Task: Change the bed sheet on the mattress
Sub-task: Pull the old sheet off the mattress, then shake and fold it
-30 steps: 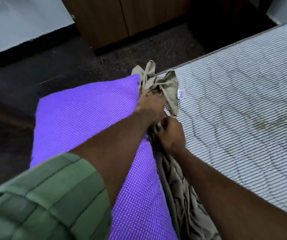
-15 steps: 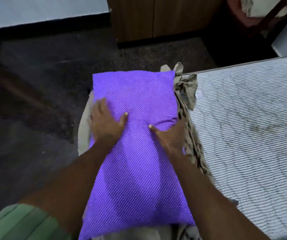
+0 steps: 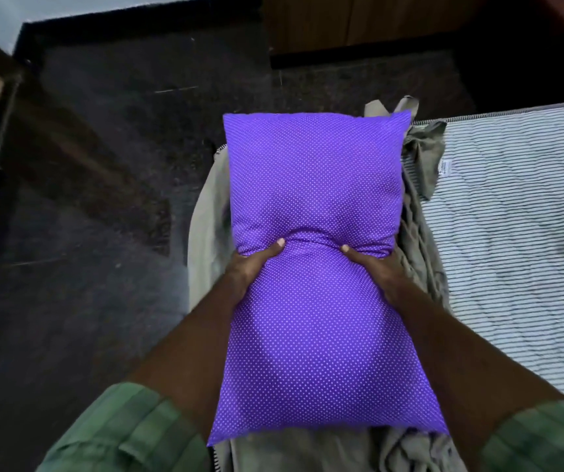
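Purple white-dotted fabric pillow [image 3: 314, 185] beside grey-and-white striped quilted mattress [image 3: 518, 233]; crumpled khaki cloth sheet [image 3: 425, 165] between them; green checked sleeves [image 3: 127, 434].

a small white label [image 3: 445, 166] is showing on the striped mattress [image 3: 518, 212] near its corner, but its print is staying too blurred to read.

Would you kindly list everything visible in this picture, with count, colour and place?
pillow: one, purple with white dots, centre, lying on the bunched sheet, squeezed at its middle.
bed sheet: one, beige-grey, bunched under and around the pillow along the mattress's left edge.
mattress: one, white with dark stripes, bare, right side.
mattress label: one, white, near the mattress's upper left corner.
floor: dark, speckled, left and top.
cabinet: wooden, brown, top centre.
sleeves: two, green, bottom corners.
left hand: one, gripping the pillow's left side.
right hand: one, gripping the pillow's right side.
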{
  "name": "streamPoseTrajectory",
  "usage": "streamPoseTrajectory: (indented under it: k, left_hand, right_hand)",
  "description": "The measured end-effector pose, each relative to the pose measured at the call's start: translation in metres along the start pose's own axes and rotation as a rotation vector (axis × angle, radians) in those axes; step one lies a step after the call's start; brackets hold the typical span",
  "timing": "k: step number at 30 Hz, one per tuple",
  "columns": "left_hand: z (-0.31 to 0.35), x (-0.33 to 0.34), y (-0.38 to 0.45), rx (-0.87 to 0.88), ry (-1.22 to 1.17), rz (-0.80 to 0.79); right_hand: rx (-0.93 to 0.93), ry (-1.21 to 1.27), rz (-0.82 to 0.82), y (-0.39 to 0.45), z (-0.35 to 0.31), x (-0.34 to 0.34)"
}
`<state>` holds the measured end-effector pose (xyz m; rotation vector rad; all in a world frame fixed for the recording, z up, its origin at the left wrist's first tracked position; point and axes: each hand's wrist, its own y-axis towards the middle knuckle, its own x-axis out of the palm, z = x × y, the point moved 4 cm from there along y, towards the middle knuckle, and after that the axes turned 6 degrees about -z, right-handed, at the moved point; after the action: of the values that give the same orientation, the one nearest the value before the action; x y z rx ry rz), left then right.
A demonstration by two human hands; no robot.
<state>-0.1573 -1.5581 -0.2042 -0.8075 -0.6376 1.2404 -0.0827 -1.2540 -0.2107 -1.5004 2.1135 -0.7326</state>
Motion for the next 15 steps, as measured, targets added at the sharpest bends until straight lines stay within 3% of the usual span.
streamPoseTrajectory:
  k: [5,10,15]
  left_hand:
    - [0.029,0.014,-0.037,-0.071,0.030,-0.077]
    - [0.073,0.035,-0.099,0.068,0.006,0.127]
    - [0.127,0.094,-0.170,0.162,0.054,0.132]
  right_hand:
    - [-0.004,0.008,-0.007,-0.018,-0.011,-0.005]
    - [0.010,0.088,0.003,-0.052,-0.046,-0.029]
    - [-0.062,0.092,-0.033,-0.112,-0.113,-0.093]
